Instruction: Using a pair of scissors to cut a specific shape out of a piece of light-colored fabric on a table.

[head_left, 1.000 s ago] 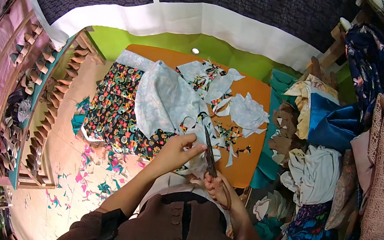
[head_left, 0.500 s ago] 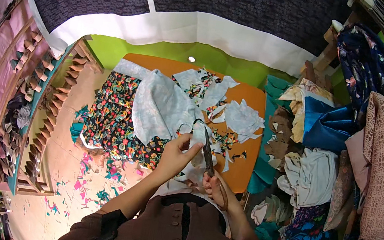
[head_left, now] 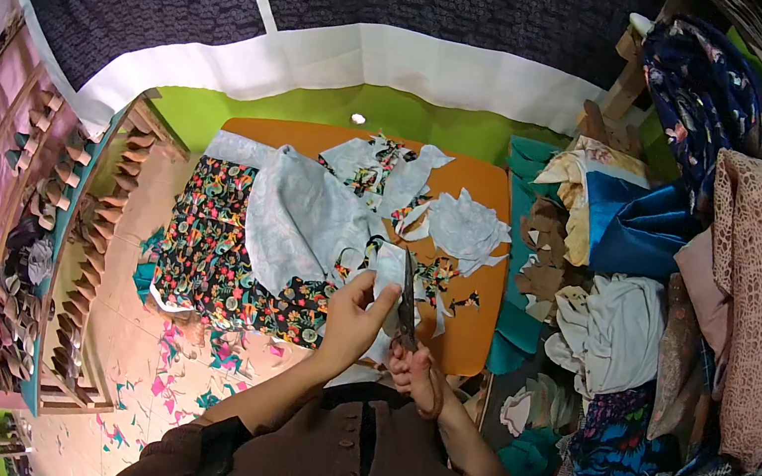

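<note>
My left hand (head_left: 355, 319) is closed, pinching a small pale-backed piece of fabric (head_left: 389, 265) between thumb and fingers. Dark metal scissors (head_left: 407, 313) are gripped in my right hand (head_left: 415, 375), their blades pointing away from me along the right edge of that piece. Beyond my left hand, a black floral cloth (head_left: 210, 235) lies on the orange table (head_left: 462, 327), with part of it folded over to show its pale underside (head_left: 309, 216). Fabric scraps (head_left: 465, 230) are scattered to its right. Whether the blades are parted is hard to make out.
Wooden shoe lasts line a rack (head_left: 92, 250) at the left. Small pink and teal offcuts (head_left: 165, 383) litter the floor. Piled fabrics crowd the right side, among them a white cloth (head_left: 622, 334), a blue satin one (head_left: 640, 226) and a pink patterned one (head_left: 752, 310).
The whole view has shifted slightly, so the table sits further left and lower. Both hands keep their hold on the fabric piece and the scissors.
</note>
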Demonstrator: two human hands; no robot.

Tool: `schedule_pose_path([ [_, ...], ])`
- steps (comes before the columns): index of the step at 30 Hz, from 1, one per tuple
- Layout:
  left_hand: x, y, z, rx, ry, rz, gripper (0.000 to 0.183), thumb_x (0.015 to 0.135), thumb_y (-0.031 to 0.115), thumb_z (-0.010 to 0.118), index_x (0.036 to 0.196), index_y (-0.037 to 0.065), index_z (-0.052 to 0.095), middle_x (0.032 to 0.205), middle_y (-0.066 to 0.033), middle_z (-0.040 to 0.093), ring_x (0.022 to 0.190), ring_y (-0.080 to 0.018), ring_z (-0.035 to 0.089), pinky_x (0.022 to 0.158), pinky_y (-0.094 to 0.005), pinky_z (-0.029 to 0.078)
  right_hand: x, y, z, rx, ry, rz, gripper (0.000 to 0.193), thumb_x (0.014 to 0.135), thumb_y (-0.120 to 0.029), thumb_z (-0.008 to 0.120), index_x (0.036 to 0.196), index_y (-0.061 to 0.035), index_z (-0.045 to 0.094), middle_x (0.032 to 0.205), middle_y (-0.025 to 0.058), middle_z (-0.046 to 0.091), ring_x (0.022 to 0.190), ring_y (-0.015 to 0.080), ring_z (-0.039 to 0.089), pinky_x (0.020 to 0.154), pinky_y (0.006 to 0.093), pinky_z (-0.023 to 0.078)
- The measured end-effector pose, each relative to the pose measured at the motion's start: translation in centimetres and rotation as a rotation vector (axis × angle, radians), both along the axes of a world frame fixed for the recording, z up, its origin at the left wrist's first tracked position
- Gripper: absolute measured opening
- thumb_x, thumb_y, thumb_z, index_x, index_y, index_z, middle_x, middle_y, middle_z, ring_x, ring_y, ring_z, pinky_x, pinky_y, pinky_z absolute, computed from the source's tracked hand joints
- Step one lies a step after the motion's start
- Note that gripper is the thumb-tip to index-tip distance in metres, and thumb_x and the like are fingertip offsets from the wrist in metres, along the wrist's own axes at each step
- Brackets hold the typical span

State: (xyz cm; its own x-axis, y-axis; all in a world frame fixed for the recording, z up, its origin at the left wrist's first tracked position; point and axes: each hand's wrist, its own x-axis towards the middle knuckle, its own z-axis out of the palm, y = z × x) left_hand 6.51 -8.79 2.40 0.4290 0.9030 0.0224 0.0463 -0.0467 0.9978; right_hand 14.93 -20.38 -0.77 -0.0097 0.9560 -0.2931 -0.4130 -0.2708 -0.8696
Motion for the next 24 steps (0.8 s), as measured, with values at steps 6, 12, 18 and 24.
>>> schedule_pose_path([
  [6, 0.3, -0.1, 1.4, -0.031, 0.029, -0.001, 0.023, 0.079, 0.017, 0.056, 0.065, 0.003, 0.044, 0.054, 0.0047, 0.033, 0.05, -0.0027, 0.027, 0.043, -0.0206, 0.022, -0.1, 0.4, 0.8, -0.053, 0.125, 0.005, 0.064, 0.063, -0.074, 0.033, 0.083, -0.0128, 0.033, 0.064, -0.0065, 0.027, 0.049, 0.0014, 0.019, 0.042, 0.0151, 0.019],
  [12, 0.2, 0.2, -0.2, -0.062, -0.084, 0.006, 0.021, 0.078, 0.015, 0.056, 0.066, 0.002, 0.045, 0.053, 0.0046, 0.033, 0.05, -0.0026, 0.027, 0.043, -0.0206, 0.021, -0.4, 0.5, 1.3, -0.046, 0.115, 0.045, 0.06, 0.068, -0.071, 0.029, 0.079, -0.0124, 0.031, 0.064, -0.006, 0.026, 0.047, 0.0021, 0.018, 0.041, 0.0164, 0.017],
  [18, -0.6, 0.6, -0.4, -0.037, 0.08, -0.022, 0.017, 0.078, 0.013, 0.055, 0.069, 0.0, 0.049, 0.054, 0.0039, 0.037, 0.05, -0.0028, 0.03, 0.043, -0.0203, 0.024, -0.7, 0.4, 0.9, -0.105, 0.117, 0.046, 0.061, 0.068, -0.071, 0.027, 0.077, -0.0111, 0.031, 0.063, -0.0056, 0.026, 0.047, 0.0023, 0.019, 0.04, 0.0163, 0.016],
  [24, -0.7, 0.6, 2.0, -0.085, 0.055, -0.069, 0.015, 0.078, 0.013, 0.055, 0.08, -0.001, 0.054, 0.06, 0.0015, 0.05, 0.053, -0.0026, 0.036, 0.045, -0.02, 0.028, -0.7, 0.9, -0.1, -0.074, 0.276, 0.014, 0.056, 0.071, -0.066, 0.033, 0.082, -0.0109, 0.035, 0.064, -0.0066, 0.03, 0.048, 0.0021, 0.023, 0.041, 0.0162, 0.022],
])
